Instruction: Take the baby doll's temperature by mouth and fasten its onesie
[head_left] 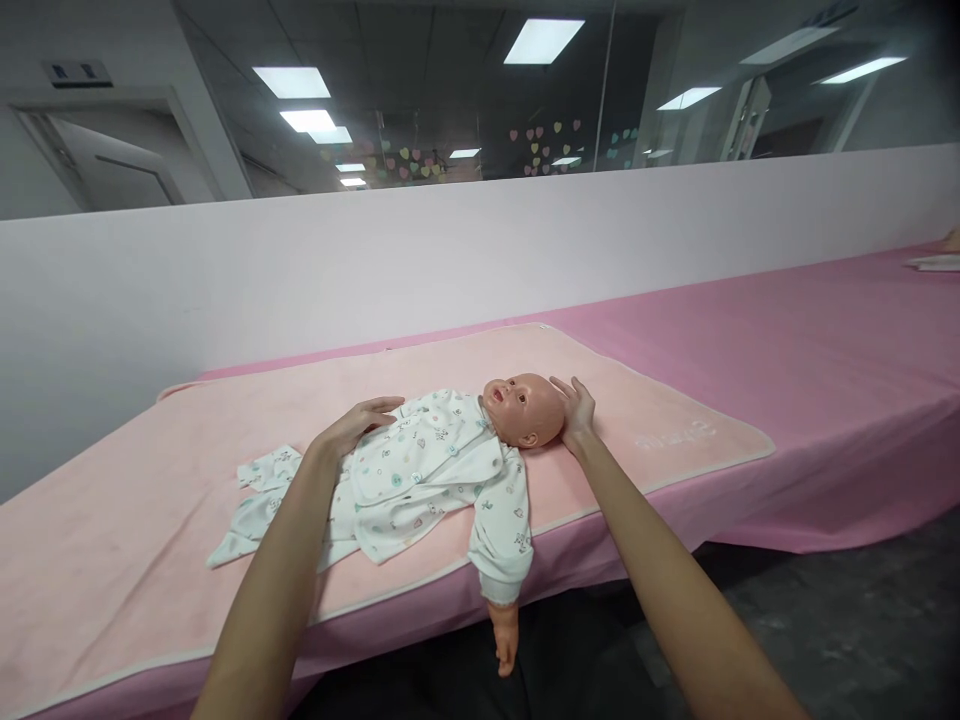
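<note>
A baby doll (517,408) in a white patterned sleepsuit (409,475) lies on its back on a light pink mat (660,420). Its head points right and one arm hangs over the table's front edge. My left hand (356,422) rests flat on the doll's torso, fingers stretched out. My right hand (576,410) cups the back of the doll's head with its fingers spread.
The mat lies on a long table under a darker pink cloth (825,340) that runs off to the right. A white partition wall (450,250) with glass above it stands behind. Something white (934,262) lies at the table's far right.
</note>
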